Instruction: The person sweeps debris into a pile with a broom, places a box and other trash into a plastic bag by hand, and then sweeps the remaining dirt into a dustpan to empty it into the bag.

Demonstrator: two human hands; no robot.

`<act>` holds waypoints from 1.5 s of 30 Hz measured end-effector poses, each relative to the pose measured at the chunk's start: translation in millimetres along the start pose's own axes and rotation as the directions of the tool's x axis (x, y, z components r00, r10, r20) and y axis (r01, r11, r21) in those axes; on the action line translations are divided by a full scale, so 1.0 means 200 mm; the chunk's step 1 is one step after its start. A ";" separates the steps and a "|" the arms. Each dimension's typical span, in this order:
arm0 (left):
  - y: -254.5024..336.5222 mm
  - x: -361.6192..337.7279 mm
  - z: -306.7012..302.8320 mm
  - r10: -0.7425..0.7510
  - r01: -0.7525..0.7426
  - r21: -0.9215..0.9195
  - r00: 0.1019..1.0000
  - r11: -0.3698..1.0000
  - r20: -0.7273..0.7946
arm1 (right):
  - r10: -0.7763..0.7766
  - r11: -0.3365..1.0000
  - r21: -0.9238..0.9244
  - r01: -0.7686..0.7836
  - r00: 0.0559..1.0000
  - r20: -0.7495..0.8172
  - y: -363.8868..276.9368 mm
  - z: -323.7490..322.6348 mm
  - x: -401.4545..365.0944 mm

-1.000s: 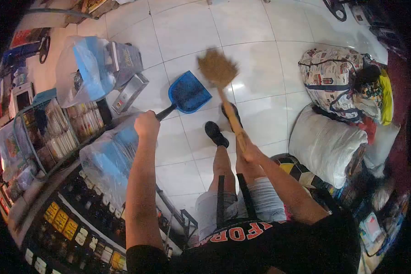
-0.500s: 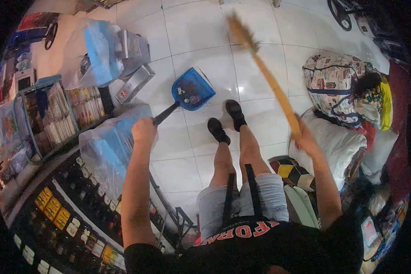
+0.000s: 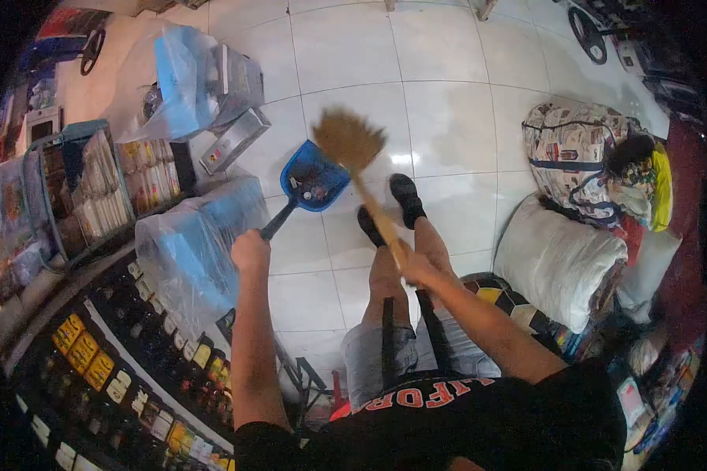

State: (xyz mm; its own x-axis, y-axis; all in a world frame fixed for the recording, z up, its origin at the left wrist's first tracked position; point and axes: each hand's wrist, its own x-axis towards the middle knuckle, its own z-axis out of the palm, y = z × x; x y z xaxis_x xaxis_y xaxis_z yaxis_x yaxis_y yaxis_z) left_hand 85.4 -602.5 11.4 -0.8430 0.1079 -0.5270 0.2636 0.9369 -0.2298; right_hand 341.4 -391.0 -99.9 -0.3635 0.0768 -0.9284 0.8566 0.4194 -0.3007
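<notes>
My left hand (image 3: 251, 251) is wrapped round the black handle of a blue dustpan (image 3: 316, 179). Small debris lies in the pan, which is just above or on the white tiled floor. In my right hand (image 3: 418, 265) is the wooden handle of a broom (image 3: 350, 141). The broom's tan bristles are spread beside the far right edge of the dustpan, partly over it. Whether the bristles touch the floor I cannot tell.
Plastic-covered blue items (image 3: 182, 78) and a silver box (image 3: 236, 141) are at the left, above shelves of small goods (image 3: 145, 392). A patterned bag (image 3: 569, 153) and a white sack (image 3: 562, 255) stand at the right. My black shoes (image 3: 406, 199) are on the tiles.
The broom has swung left from the upper right to the dustpan, with my right hand moving left too. The dustpan has shifted slightly left and nearer to me.
</notes>
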 end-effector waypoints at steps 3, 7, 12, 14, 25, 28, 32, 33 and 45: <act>0.00 0.00 0.01 0.012 -0.013 -0.017 1.000 1.000 -0.009 | -0.160 0.958 0.241 0.153 0.987 0.008 -0.23 -0.27 -0.49; -0.08 -0.02 0.08 -0.027 0.339 -0.532 0.860 0.776 0.510 | -0.485 0.874 -0.117 0.472 0.862 -0.145 -0.04 -0.43 -0.77; -0.17 -0.18 0.48 0.342 0.802 -0.549 0.597 -0.237 0.725 | 0.008 0.966 0.259 -0.002 1.000 -0.021 -0.01 -0.66 -0.93; -0.09 -0.30 0.60 0.333 0.788 -0.514 0.611 -0.338 0.718 | -0.054 0.941 0.309 0.135 0.965 -0.255 0.13 -0.67 -0.82; -0.24 -1.10 -0.31 0.363 0.548 -0.337 0.801 -0.765 0.477 | 0.305 0.911 0.359 -0.204 0.919 -0.250 0.82 -0.64 -0.17; -0.27 -1.19 -0.55 0.197 0.370 -0.457 0.903 -0.809 0.382 | 0.337 0.935 0.135 -0.329 0.941 -0.041 0.74 -0.73 -0.25; -0.26 -1.17 -0.72 -0.135 0.087 -0.712 0.959 -0.696 0.249 | 0.064 0.993 0.109 -0.056 0.995 -0.072 0.87 -0.76 -0.23; -0.26 -1.14 -0.75 -0.208 0.038 -0.791 0.956 -0.611 0.207 | -0.051 0.999 0.017 0.051 0.999 -0.007 1.05 -0.79 -0.13; -0.36 -0.57 -0.68 -0.554 -0.215 -0.975 0.819 -0.053 -0.151 | 0.279 0.914 0.297 -0.278 0.959 0.042 0.84 -0.78 -0.31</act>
State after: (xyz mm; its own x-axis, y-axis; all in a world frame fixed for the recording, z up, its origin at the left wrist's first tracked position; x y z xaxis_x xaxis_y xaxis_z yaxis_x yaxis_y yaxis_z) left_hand 98.7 -637.7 198.6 -0.9071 -0.3800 -0.1811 -0.2897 0.2512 0.9236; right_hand 450.0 -184.1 -58.8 -0.0947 0.1524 -0.9838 0.9923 0.0934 -0.0810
